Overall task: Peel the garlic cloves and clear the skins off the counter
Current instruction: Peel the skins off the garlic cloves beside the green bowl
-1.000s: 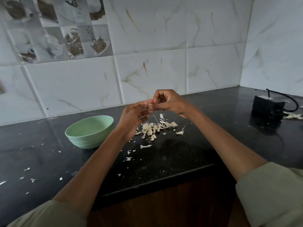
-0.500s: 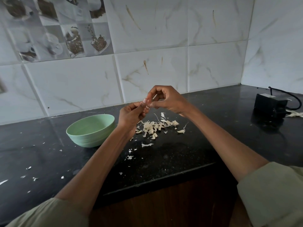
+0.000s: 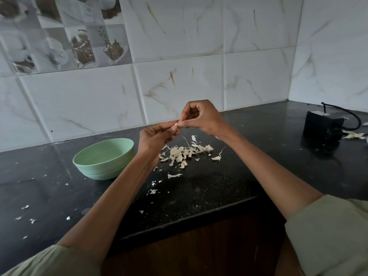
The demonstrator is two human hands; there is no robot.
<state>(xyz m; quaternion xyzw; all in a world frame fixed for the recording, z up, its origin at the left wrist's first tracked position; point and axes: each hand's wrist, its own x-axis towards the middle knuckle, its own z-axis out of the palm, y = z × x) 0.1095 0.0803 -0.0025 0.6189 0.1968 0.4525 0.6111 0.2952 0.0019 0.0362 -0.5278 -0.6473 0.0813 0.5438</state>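
Left hand, right hand raised, fingers pinching.

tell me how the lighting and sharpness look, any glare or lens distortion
Head view: dim, soft light; faint sheen on the black counter near the wall; tile lines bow from the wide-angle lens; garlic skins and green bowl fairly sharp; the garlic clove between the hands too small to resolve.

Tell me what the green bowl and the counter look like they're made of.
Green bowl: probably matte plastic or a wheat-straw composite; flat pastel colour, no glare, ridged bands around its lower wall. Ceramic can't be ruled out.
Counter: looks like polished black granite; fine pale speckles, and a glossy top that mirrors the wall tiles.
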